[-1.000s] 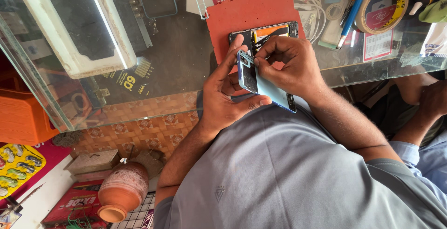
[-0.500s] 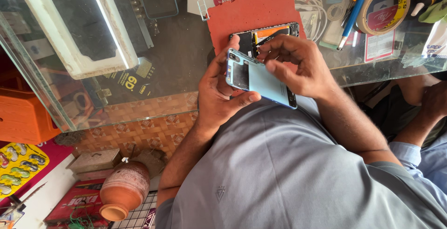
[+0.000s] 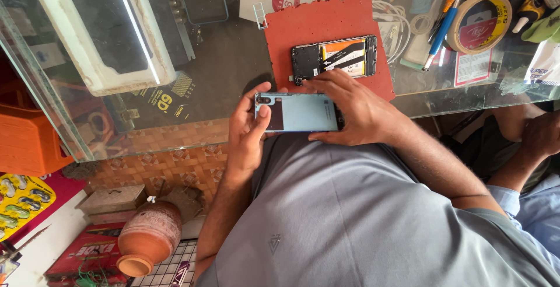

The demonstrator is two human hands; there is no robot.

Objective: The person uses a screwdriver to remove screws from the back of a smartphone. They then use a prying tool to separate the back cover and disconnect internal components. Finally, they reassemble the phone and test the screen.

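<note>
Seen from above, a person in a grey shirt holds a light blue phone back cover [image 3: 300,112] flat between both hands, just over the near edge of a glass table [image 3: 221,71]. The left hand [image 3: 248,129] grips the cover's left end, fingers curled under it and the thumb pressed on top near the camera cutout. The right hand [image 3: 350,109] clasps the right end, its fingers spread over the far edge and the thumb underneath toward the body. The cover lies level, its long side running from 9 o'clock to 3 o'clock.

Just beyond the hands, toward 12 o'clock, a red work mat [image 3: 309,24] lies on the table. On it rests an opened phone [image 3: 335,58] with its back off, showing a dark circuit board on the left and an orange and white battery on the right. The right hand's fingertips reach close to its near edge; whether they touch it cannot be told.

At 2 o'clock sit a roll of tape [image 3: 479,21], a blue pen [image 3: 444,27] and white cables [image 3: 396,21]. At 10 o'clock a white-framed glass panel [image 3: 99,36] lies on the table. Below the table, at 8 o'clock, stands a brown clay pot [image 3: 149,237], with an orange crate [image 3: 26,138] at 9 o'clock. At 4 o'clock, another person's arm in a light blue sleeve [image 3: 534,205] shows at the edge.
</note>
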